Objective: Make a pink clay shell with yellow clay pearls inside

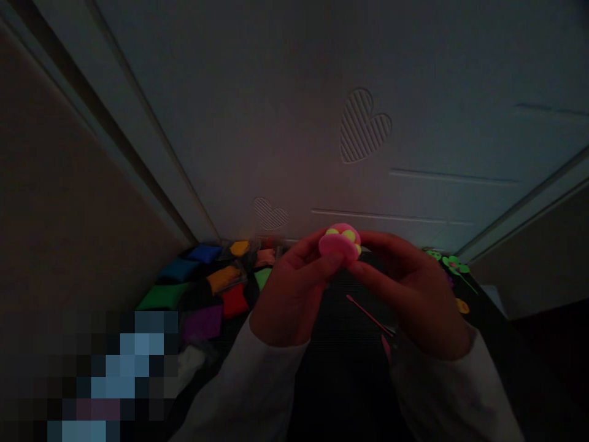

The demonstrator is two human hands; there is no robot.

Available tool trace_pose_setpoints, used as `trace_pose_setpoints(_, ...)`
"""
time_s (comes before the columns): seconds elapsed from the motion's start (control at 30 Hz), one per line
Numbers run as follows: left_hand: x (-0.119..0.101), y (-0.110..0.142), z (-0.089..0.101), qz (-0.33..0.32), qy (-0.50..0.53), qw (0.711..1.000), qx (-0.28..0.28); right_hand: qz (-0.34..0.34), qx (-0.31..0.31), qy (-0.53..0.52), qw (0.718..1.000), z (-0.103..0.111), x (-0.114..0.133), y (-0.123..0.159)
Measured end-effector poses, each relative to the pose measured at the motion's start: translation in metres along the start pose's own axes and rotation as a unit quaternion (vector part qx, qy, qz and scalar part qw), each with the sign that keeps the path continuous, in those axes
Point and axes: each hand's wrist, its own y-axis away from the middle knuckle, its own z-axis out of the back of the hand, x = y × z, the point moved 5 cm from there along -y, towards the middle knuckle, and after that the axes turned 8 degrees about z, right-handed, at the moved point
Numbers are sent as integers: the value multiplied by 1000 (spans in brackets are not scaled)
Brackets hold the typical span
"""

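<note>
Raised over the dark work surface is a small pink clay piece (338,247), two rounded pink layers with pale yellow balls (348,236) between them. My left hand (297,279) pinches it from the left, thumb in front and fingers behind. From the right, my right hand (405,282) also grips its edge between thumb and fingers. Below the hands lies a thin pink stick-like tool (368,314). Near my right wrist is another pink pointed piece (385,347), partly hidden by the sleeve.
Colourful clay packs, among them red (234,301), purple (202,323) and green (163,296), lie at the left. Green flower shapes (455,264) and an orange round piece (462,306) sit at the right. A pale panel with embossed hearts (365,126) rises behind. The scene is dim.
</note>
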Motion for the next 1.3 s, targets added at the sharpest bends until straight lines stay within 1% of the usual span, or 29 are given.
trace_pose_setpoints(0.07, 1, 0, 0, -1, -3, 1000, 5, -5, -6, 12, 1000, 0, 0, -1)
trace_pose_setpoints(0.17, 1, -1, 3, -8, -15, 1000, 2, -7, -1, 0, 1000, -1, -1, -1)
trace_pose_setpoints(0.27, 2, -2, 4, 3, -30, 1000, 4, -14, -3, -23, 1000, 0, -1, -1)
trace_pose_setpoints(0.43, 1, -2, 5, -20, -56, 998, -8, -19, -6, -90, 996, -2, 0, 0)
trace_pose_setpoints(0.53, 3, -2, 7, -10, -61, 998, -18, -20, 6, -97, 995, -3, 0, -1)
trace_pose_setpoints(0.67, 3, -2, 10, -4, -128, 992, -20, -20, 30, -71, 997, -4, 0, -1)
trace_pose_setpoints(0.77, -1, 0, 9, -13, -173, 984, -28, -23, 36, -88, 995, -5, -1, -2)
trace_pose_setpoints(0.87, -6, 4, 5, -20, -196, 980, -34, -23, 38, -111, 993, -5, 0, -2)
trace_pose_setpoints(0.97, -12, 8, 3, -45, -214, 974, -59, -34, 29, -125, 991, -2, 0, 0)
trace_pose_setpoints(1.07, -17, 12, 2, -63, -208, 972, -92, -53, 27, -130, 990, 0, 3, 7)
trace_pose_setpoints(1.17, -21, 15, -1, -70, -199, 970, -118, -64, 41, -118, 990, -1, 4, 18)
trace_pose_setpoints(1.23, -26, 18, -3, -92, -209, 965, -131, -78, 57, -104, 990, -4, -2, 28)
trace_pose_setpoints(1.3, -30, 22, -5, -126, -215, 958, -143, -101, 71, -89, 988, -6, -14, 40)
